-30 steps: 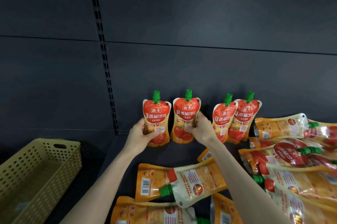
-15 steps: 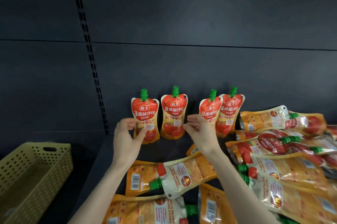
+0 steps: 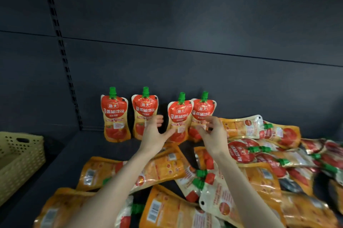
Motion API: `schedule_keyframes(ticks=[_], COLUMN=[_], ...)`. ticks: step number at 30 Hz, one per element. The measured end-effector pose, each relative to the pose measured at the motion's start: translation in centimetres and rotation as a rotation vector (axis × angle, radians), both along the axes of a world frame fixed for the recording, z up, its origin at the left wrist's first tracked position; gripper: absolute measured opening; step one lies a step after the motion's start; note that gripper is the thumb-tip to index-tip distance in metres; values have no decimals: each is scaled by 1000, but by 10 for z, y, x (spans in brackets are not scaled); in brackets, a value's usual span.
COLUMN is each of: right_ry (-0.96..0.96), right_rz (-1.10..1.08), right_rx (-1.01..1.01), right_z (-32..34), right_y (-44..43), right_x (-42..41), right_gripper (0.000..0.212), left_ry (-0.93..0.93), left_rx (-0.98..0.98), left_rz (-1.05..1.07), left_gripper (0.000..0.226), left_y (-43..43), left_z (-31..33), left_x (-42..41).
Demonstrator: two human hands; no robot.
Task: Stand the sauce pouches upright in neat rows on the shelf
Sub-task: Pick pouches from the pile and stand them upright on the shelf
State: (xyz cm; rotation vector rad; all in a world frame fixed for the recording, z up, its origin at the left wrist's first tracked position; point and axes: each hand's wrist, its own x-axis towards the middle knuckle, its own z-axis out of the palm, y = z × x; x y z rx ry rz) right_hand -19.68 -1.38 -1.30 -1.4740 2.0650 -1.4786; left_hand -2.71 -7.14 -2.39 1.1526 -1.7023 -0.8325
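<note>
Dark grey back panel (image 3: pixel 185 23), horizontal seams; slotted upright (image 3: pixel 61 57) at left; yellow perforated basket (image 3: pixel 18 161) lower left.

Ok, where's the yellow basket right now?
In the head view, the yellow basket sits at the far left edge, left of the shelf and well apart from the standing pouches.

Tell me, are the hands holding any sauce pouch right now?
Neither clearly is. The left hand is open beside the third standing pouch, its thumb about touching it. The right hand curls loosely before the fourth pouch.
</note>
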Motion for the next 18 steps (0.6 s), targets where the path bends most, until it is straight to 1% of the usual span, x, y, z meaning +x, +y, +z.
schedule_keyframes(ticks=[2,4,7,11,15,18], right_ry=[-3,-19,-135,-149,-138,-133], right_rz=[0,26,124,173,193,215], right_rx=[-19,-8,41,121,133,140], right_z=[-3,-5,-1,4,1,0], right_y=[-4,-9,-14,-25,-31,-33], right_x=[-15,-26,-36,-44,-53,-56], right_gripper=[44,52,58,53,44,44], left_ry=[42,55,40,10,-16,-47], left_rx=[16,31,40,19,-13,-24], left_rz=[39,55,66,71,31,14], left_gripper=[55,46,43,41,42,43], left_y=[-1,-2,-6,-11,-17,-21], left_z=[0,-2,-4,-3,-4,-4], left_x=[-16,-29,-39,-40,-37,-34])
